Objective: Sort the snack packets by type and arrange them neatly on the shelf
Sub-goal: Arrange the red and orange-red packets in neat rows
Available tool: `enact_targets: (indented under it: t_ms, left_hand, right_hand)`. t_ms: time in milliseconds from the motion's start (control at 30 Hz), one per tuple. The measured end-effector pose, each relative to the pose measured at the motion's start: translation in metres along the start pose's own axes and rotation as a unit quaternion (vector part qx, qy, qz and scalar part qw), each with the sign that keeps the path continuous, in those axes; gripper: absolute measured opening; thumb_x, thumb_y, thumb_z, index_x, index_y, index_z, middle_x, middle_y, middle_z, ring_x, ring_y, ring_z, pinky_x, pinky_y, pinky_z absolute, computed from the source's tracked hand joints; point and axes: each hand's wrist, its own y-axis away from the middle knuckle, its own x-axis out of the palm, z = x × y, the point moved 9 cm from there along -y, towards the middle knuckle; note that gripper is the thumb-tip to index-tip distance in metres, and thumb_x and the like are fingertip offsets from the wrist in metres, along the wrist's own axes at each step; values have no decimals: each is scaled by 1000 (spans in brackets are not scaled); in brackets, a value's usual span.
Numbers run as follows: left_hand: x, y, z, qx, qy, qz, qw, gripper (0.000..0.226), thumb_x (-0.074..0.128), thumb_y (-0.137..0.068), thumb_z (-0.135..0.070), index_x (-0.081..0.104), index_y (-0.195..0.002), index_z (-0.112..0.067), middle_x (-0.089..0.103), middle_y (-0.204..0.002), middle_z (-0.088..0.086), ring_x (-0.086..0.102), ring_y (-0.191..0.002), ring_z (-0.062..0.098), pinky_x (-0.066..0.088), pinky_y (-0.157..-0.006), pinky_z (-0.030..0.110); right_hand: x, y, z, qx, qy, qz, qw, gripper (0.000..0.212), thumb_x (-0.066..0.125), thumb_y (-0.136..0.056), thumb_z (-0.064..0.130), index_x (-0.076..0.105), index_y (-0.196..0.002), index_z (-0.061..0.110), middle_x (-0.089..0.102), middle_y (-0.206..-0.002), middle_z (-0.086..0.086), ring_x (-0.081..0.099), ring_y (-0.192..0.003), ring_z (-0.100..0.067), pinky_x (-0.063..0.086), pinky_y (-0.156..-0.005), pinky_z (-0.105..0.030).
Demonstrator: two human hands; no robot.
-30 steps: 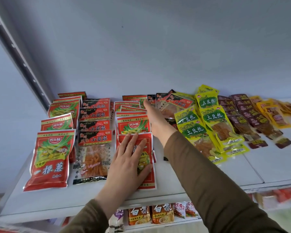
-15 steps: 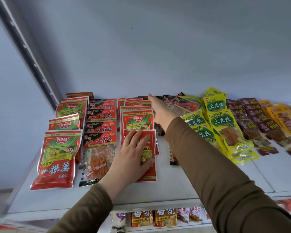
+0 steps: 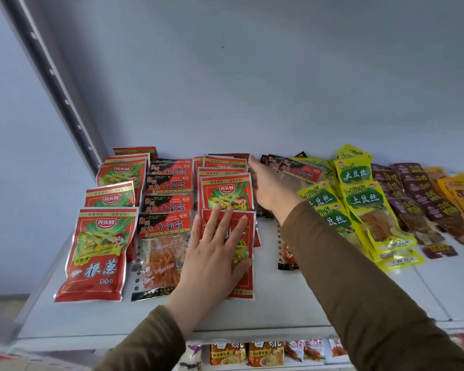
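On the shelf (image 3: 265, 311), the left hand (image 3: 214, 258) lies with spread fingers on a red packet (image 3: 243, 279); the right hand (image 3: 269, 188), fingers straight together, touches the red stack's (image 3: 225, 192) side.

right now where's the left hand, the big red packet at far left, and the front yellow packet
left hand (image 3: 212, 258): head view, back of the hand
big red packet (image 3: 94, 258): head view, middle of its printed face
front yellow packet (image 3: 373, 218): head view, its clear window

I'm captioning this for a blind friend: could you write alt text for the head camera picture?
A person's left hand lies flat on a red snack packet at the front of a white shelf, while the right hand reaches to the back beside the same column of red packets. Rows of red, black-and-red, yellow-green and dark brown packets cover the shelf from left to right.
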Motion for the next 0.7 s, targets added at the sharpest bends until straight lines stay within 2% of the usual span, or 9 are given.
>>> enact_targets:
  t_ms: [67,133,200,267,433,533,600,667,700]
  left_hand:
    - [4,7,-2,-1,13,-2,1000,75,14,-100,-74,-1,-163,-37,-12,-171,2,-24,-155,26,-10,-126,53]
    - [13,10,-3,-3,21,16,1000,75,8,-99,-76,-8,-162,-38,-18,-170,3,-28,-154,24,-9,-126,52]
    - [16,7,-1,-12,14,25,1000,76,4,-97,-77,-16,-160,-39,-22,-169,2,-31,-153,24,-10,-126,52]
    - [13,2,1,-22,5,20,1000,77,3,-97,-78,-19,-159,-38,-22,-169,1,-30,-152,25,-12,-126,51]
    - [-5,11,16,-46,57,-45,996,81,11,-100,-74,-8,-163,-28,-11,-171,5,-19,-157,24,-2,-127,54]
    - [0,20,47,-114,43,-5,993,103,3,-87,-88,-28,-157,-21,-25,-168,6,-29,-153,24,-7,-127,50]
    - [6,20,61,-140,39,29,989,115,-4,-76,-95,-32,-155,-17,-26,-167,6,-33,-151,25,-10,-127,49]
    - [7,14,64,-138,50,36,988,120,-4,-73,-98,-30,-156,-15,-21,-169,6,-30,-152,26,-10,-127,49]
    - [7,11,63,-133,55,36,989,121,-3,-73,-98,-29,-156,-15,-19,-170,6,-28,-152,26,-9,-127,49]
  right_hand:
    - [1,9,-11,-13,13,17,1000,53,48,-102,55,63,-133,15,73,-121,-6,71,-110,-24,53,-97,-43]
    - [6,16,-18,-35,48,14,998,52,46,-102,57,58,-139,22,66,-135,-3,60,-128,-23,42,-112,-49]
    - [11,22,-19,-60,90,-8,994,59,44,-100,61,47,-149,27,54,-149,1,47,-140,-21,33,-118,-51]
    - [11,28,-15,-75,97,-31,992,63,41,-100,63,40,-153,28,49,-153,1,45,-141,-22,35,-118,-51]
    - [-1,53,-19,-67,53,-22,996,52,39,-103,59,51,-144,29,61,-140,0,59,-128,-21,45,-109,-53]
    - [-15,74,-33,-89,76,-37,992,56,42,-103,57,37,-154,35,39,-160,8,40,-144,-12,35,-115,-39]
    - [-14,86,-44,-99,92,-33,990,56,42,-103,56,31,-156,40,40,-154,25,46,-132,6,43,-103,-24]
    - [-10,93,-55,-96,103,-32,990,51,43,-104,53,34,-154,43,54,-119,47,57,-96,26,52,-72,-8]
    - [-8,94,-59,-91,102,-37,990,49,43,-105,51,35,-153,44,55,-112,47,59,-91,25,54,-67,-9]
